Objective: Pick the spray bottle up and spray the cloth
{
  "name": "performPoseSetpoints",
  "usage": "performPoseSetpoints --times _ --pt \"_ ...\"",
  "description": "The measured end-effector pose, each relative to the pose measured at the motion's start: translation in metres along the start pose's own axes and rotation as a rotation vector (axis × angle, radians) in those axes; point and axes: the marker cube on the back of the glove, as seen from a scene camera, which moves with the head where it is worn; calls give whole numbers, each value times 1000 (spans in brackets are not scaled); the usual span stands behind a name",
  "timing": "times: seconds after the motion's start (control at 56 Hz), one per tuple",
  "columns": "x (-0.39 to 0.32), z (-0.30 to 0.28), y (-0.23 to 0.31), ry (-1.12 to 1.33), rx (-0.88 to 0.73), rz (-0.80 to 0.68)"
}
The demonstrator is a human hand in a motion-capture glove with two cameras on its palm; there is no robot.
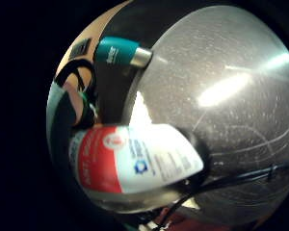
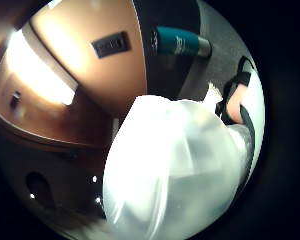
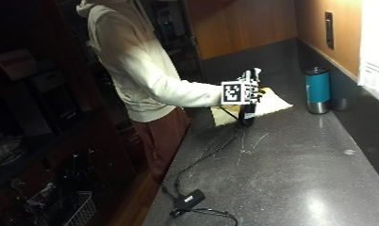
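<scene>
outside view: i am standing at the dark speckled tabletop [image 3: 290, 165] with my gloved right hand [image 3: 249, 94] raised just above the yellow cloth [image 3: 274, 101], which is lying flat near the back wall. my grip is curling round the spray bottle [image 3: 247, 110], and the bottle is hanging upright below my hand, over the near edge of the cloth. in the little finger side palm view the bottle's red and white label [image 1: 135, 161] is filling the space close to my palm. a teal tumbler [image 3: 317, 89] with a steel base is standing on the tabletop beyond the cloth, well apart from my hand.
</scene>
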Motion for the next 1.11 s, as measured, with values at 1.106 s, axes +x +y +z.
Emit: performPoseSetpoints --times 1.106 --pt "-73 103 -71 1458 -238 -140"
